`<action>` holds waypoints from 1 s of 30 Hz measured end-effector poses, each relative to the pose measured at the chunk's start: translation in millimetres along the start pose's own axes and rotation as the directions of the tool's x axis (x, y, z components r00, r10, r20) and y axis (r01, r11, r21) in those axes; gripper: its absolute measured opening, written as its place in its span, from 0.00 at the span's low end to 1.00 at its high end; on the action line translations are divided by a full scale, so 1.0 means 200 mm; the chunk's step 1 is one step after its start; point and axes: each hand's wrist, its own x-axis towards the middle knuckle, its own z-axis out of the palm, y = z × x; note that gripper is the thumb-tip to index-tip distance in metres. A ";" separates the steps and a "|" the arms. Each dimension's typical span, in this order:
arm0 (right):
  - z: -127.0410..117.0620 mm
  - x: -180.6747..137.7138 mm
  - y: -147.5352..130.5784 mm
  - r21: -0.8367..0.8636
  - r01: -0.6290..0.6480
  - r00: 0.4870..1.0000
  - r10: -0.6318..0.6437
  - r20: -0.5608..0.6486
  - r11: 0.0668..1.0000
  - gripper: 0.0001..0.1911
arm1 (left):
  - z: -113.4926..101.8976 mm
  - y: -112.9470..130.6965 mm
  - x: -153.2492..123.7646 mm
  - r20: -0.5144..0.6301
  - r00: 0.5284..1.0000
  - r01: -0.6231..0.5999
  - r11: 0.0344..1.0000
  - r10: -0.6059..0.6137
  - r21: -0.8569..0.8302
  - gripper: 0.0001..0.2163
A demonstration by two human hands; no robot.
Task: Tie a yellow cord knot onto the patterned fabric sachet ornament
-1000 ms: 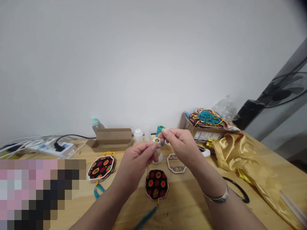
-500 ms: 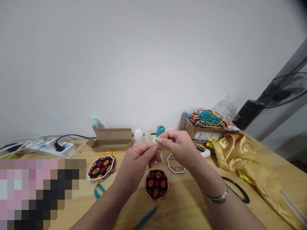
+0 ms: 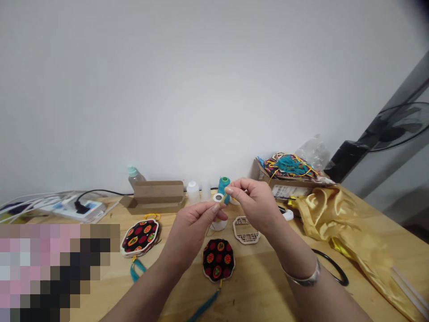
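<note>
Between my two hands runs a short stretch of yellow cord [image 3: 224, 198]. My left hand [image 3: 197, 221] pinches its lower end between thumb and fingertips. The upper end is in the pinch of my right hand [image 3: 253, 199], which wears a silver bangle [image 3: 310, 275] at the wrist. Just below on the table lies a black patterned pendant [image 3: 218, 259] with a pale scalloped edge and a teal tassel [image 3: 204, 306]. Right of it rests a pale wooden lattice frame [image 3: 246, 237]. A white spool [image 3: 218, 197] stands behind my left fingertips, partly hidden.
At left lies a stack of similar pendants [image 3: 140, 237]. Along the wall stand an open cardboard box [image 3: 159, 190], a white bottle [image 3: 193, 191] and a teal thread cone [image 3: 224, 182]. A filled carton [image 3: 290, 191] and gold cloth [image 3: 321, 210] are at right, near a power strip's opposite side.
My right hand has moved slightly up and right, away from my left fingertips. The yellow cord now shows between them, and more of the white spool is visible.
</note>
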 end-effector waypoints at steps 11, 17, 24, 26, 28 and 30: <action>-0.04 0.01 -0.01 -0.031 -0.001 0.998 -0.001 -0.056 1.000 0.10 | 0.00 0.03 0.01 -0.032 0.999 -0.001 0.999 0.002 0.051 0.12; -0.07 0.00 -0.02 -0.048 0.012 0.998 -0.015 -0.065 0.999 0.10 | 0.00 0.03 0.01 -0.032 0.999 0.001 0.998 0.001 0.059 0.12; -0.10 0.00 -0.03 -0.093 0.056 0.994 -0.065 -0.091 0.994 0.11 | 0.01 0.05 0.01 -0.011 1.000 -0.008 0.996 0.009 0.088 0.12; -0.10 0.00 -0.03 -0.148 0.065 0.992 -0.080 -0.101 0.987 0.11 | 0.02 0.05 0.01 -0.011 1.000 -0.016 0.993 0.017 0.115 0.13; -0.11 0.00 -0.03 -0.237 0.076 0.989 -0.103 -0.102 0.969 0.11 | 0.02 0.04 0.01 -0.012 1.000 -0.023 0.991 0.025 0.131 0.13; -0.11 0.00 -0.03 -0.329 0.090 0.987 -0.128 -0.094 0.940 0.11 | 0.02 0.03 0.01 -0.013 1.000 -0.026 0.990 0.028 0.135 0.13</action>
